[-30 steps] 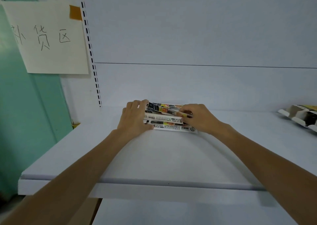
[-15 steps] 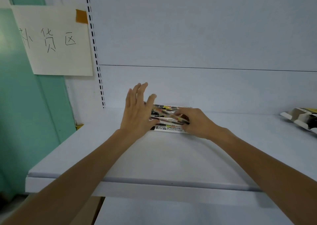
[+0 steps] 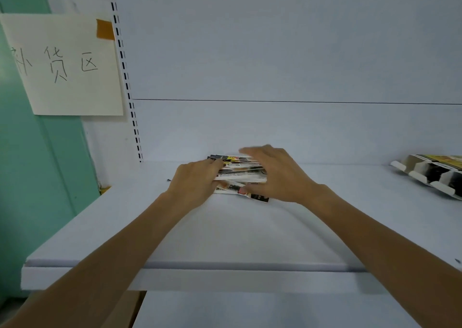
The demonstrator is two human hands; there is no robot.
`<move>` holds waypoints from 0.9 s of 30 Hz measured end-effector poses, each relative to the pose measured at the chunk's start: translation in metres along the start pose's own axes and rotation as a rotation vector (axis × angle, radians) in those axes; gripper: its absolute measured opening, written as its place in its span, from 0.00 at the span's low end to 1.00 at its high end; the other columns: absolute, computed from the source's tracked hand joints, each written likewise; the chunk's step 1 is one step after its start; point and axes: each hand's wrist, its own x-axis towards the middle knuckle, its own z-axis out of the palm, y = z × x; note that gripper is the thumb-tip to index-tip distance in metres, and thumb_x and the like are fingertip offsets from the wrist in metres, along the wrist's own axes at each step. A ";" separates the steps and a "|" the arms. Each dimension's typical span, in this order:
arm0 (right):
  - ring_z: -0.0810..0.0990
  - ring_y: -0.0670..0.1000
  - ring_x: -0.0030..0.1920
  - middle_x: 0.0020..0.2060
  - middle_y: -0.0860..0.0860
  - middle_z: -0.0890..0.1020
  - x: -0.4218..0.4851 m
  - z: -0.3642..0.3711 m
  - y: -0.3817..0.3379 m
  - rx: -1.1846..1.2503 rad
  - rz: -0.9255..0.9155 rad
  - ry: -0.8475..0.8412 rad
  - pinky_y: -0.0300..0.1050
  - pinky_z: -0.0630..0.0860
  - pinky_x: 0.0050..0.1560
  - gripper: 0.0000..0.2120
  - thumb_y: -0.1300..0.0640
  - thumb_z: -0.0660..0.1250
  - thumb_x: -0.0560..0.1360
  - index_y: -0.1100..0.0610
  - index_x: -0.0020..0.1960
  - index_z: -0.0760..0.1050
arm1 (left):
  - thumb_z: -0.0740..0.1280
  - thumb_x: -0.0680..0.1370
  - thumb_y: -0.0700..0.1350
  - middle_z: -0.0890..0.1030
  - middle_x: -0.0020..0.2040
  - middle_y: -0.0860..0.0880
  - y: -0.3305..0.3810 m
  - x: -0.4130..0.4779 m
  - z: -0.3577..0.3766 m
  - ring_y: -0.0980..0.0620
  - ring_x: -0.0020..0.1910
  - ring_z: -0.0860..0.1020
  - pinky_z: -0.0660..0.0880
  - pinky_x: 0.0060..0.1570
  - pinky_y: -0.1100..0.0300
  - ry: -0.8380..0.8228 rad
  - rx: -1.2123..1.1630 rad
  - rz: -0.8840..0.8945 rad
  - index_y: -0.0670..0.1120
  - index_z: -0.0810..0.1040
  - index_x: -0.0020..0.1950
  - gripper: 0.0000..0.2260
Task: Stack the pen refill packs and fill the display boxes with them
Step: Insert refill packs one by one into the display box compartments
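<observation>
From the head view, both hands work one small pile of pen refill packs [image 3: 240, 172] lying toward the back of the white shelf [image 3: 225, 232]. The left hand [image 3: 197, 177] curls its fingers round the pile's left end, seemingly to hold it steady. The right hand [image 3: 277, 175] lies flat over the top with its fingers stretched out, probably squaring the loose packs, since the lowest ones jut out askew. That hand is blurred, and it covers the pile's right end, so I cannot count the packs. A display box [image 3: 430, 175] sits well apart at the right, cut off by the frame.
</observation>
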 end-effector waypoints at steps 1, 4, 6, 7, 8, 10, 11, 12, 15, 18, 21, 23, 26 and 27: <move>0.67 0.50 0.65 0.68 0.49 0.69 -0.004 -0.004 0.004 0.077 0.078 0.015 0.48 0.64 0.63 0.37 0.40 0.70 0.68 0.52 0.71 0.62 | 0.58 0.80 0.46 0.75 0.58 0.49 -0.001 0.000 0.000 0.46 0.54 0.75 0.64 0.40 0.59 0.011 -0.031 -0.025 0.47 0.66 0.65 0.14; 0.65 0.46 0.67 0.70 0.45 0.63 -0.018 -0.010 0.007 0.370 0.313 0.005 0.45 0.66 0.66 0.39 0.41 0.70 0.68 0.47 0.73 0.57 | 0.59 0.79 0.47 0.73 0.60 0.49 0.007 0.000 0.000 0.47 0.54 0.75 0.65 0.40 0.59 0.044 -0.096 -0.035 0.47 0.65 0.66 0.16; 0.68 0.45 0.63 0.68 0.46 0.66 -0.025 -0.012 0.006 0.405 0.340 -0.019 0.40 0.67 0.62 0.34 0.42 0.68 0.70 0.49 0.72 0.60 | 0.60 0.78 0.45 0.72 0.62 0.49 0.020 0.003 0.001 0.48 0.56 0.74 0.66 0.42 0.59 0.056 -0.109 0.004 0.47 0.65 0.67 0.17; 0.69 0.44 0.60 0.66 0.47 0.67 -0.028 -0.013 0.006 0.345 0.296 -0.033 0.36 0.66 0.60 0.32 0.43 0.68 0.71 0.51 0.71 0.62 | 0.60 0.78 0.45 0.72 0.62 0.49 0.028 0.005 0.002 0.48 0.56 0.74 0.68 0.43 0.58 0.060 -0.107 0.021 0.47 0.65 0.67 0.18; 0.70 0.43 0.57 0.64 0.48 0.68 -0.030 -0.013 0.008 0.266 0.237 -0.044 0.33 0.65 0.57 0.31 0.44 0.68 0.72 0.53 0.70 0.64 | 0.59 0.78 0.45 0.71 0.63 0.49 0.035 0.007 0.003 0.48 0.57 0.74 0.69 0.44 0.57 0.056 -0.094 0.036 0.47 0.65 0.67 0.18; 0.71 0.43 0.51 0.58 0.48 0.70 -0.032 -0.014 0.014 0.159 0.170 -0.041 0.32 0.65 0.51 0.27 0.42 0.67 0.72 0.54 0.66 0.69 | 0.58 0.78 0.45 0.72 0.62 0.49 0.050 0.011 0.003 0.47 0.57 0.74 0.68 0.47 0.57 0.026 -0.055 0.058 0.47 0.65 0.67 0.17; 0.71 0.43 0.49 0.56 0.47 0.71 -0.035 -0.016 0.017 0.148 0.169 -0.020 0.33 0.67 0.50 0.26 0.40 0.64 0.73 0.55 0.63 0.71 | 0.58 0.78 0.45 0.72 0.62 0.49 0.058 0.014 0.003 0.47 0.58 0.74 0.69 0.48 0.56 0.014 -0.048 0.064 0.47 0.65 0.66 0.17; 0.72 0.44 0.48 0.54 0.47 0.72 -0.038 -0.018 0.021 0.158 0.188 0.022 0.36 0.68 0.50 0.25 0.38 0.59 0.74 0.55 0.61 0.73 | 0.58 0.78 0.46 0.72 0.62 0.49 0.065 0.017 0.003 0.47 0.58 0.74 0.69 0.49 0.56 0.004 -0.055 0.064 0.46 0.65 0.66 0.16; 0.72 0.47 0.52 0.52 0.49 0.75 -0.050 -0.021 0.038 0.206 0.303 0.208 0.38 0.67 0.52 0.27 0.38 0.47 0.75 0.56 0.53 0.74 | 0.57 0.78 0.47 0.72 0.60 0.48 0.091 0.024 0.000 0.45 0.56 0.74 0.70 0.49 0.53 -0.024 -0.144 0.079 0.45 0.65 0.63 0.14; 0.74 0.49 0.46 0.42 0.49 0.76 -0.062 -0.026 0.058 0.239 0.378 0.232 0.45 0.71 0.51 0.17 0.43 0.51 0.78 0.52 0.40 0.70 | 0.56 0.79 0.47 0.73 0.56 0.47 0.131 0.034 -0.002 0.46 0.52 0.74 0.68 0.45 0.56 -0.061 -0.210 0.188 0.44 0.66 0.59 0.11; 0.76 0.53 0.41 0.38 0.51 0.76 -0.080 -0.045 0.083 0.100 0.370 0.174 0.48 0.72 0.44 0.19 0.46 0.52 0.79 0.53 0.34 0.68 | 0.56 0.80 0.49 0.75 0.52 0.49 0.169 0.051 -0.001 0.47 0.50 0.75 0.67 0.43 0.58 -0.046 -0.285 0.231 0.45 0.67 0.56 0.10; 0.76 0.54 0.41 0.40 0.53 0.78 -0.100 -0.067 0.110 0.035 0.363 0.203 0.47 0.71 0.43 0.19 0.50 0.54 0.80 0.59 0.39 0.73 | 0.56 0.80 0.54 0.72 0.46 0.51 0.193 0.063 0.002 0.46 0.48 0.75 0.66 0.41 0.56 -0.067 -0.304 0.211 0.47 0.64 0.49 0.11; 0.76 0.55 0.46 0.43 0.55 0.80 -0.138 -0.108 0.164 -0.034 0.373 0.223 0.50 0.71 0.47 0.18 0.52 0.54 0.81 0.62 0.45 0.76 | 0.54 0.77 0.62 0.69 0.39 0.54 0.237 0.084 0.007 0.48 0.41 0.72 0.64 0.39 0.55 -0.101 -0.344 0.154 0.50 0.62 0.44 0.16; 0.76 0.55 0.47 0.44 0.55 0.80 -0.152 -0.123 0.184 -0.063 0.382 0.217 0.49 0.70 0.48 0.18 0.52 0.54 0.81 0.62 0.46 0.76 | 0.53 0.76 0.63 0.69 0.37 0.55 0.254 0.091 0.008 0.49 0.39 0.71 0.63 0.37 0.55 -0.101 -0.379 0.127 0.50 0.62 0.42 0.17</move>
